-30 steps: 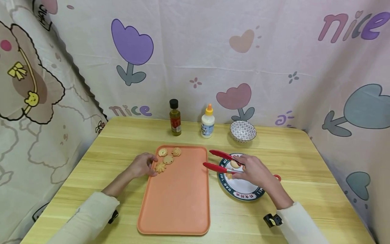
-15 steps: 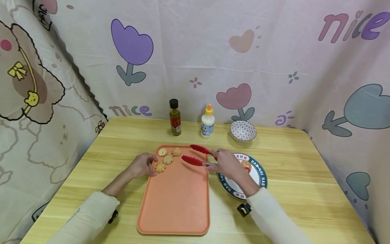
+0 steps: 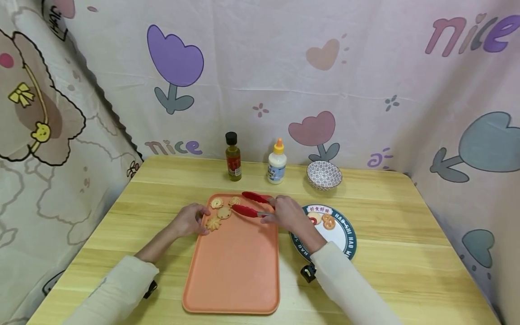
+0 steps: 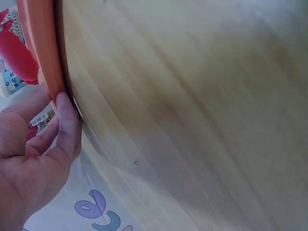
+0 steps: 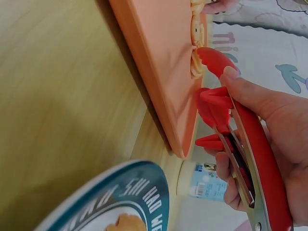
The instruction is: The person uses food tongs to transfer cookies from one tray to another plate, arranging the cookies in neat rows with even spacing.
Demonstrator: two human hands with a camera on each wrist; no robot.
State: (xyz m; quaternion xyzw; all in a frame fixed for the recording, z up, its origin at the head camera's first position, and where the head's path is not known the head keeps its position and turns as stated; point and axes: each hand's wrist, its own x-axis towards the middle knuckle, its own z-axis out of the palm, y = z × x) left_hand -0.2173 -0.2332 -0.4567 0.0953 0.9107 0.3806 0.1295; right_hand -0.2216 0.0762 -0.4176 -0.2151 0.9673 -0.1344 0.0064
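Note:
My left hand pinches the left rim of an orange tray, thumb and fingers on the edge in the left wrist view. Several cookies lie in the tray's far left corner. My right hand grips red-tipped metal tongs. Their two red tips stand apart over the far part of the tray, beside the cookies, with nothing showing between them. Right of the tray, partly behind the right forearm, is a white plate with a dark lettered rim. It holds a pretzel-shaped cookie and a red-centred one.
Along the back of the wooden table stand an oil bottle with a black cap, a white squeeze bottle with a yellow-orange top and a small patterned bowl. A printed cloth hangs behind.
The right hand has carried the tongs leftward from over the plate to over the tray's far cookies, uncovering cookies on the plate. My left hand stays on the tray rim.

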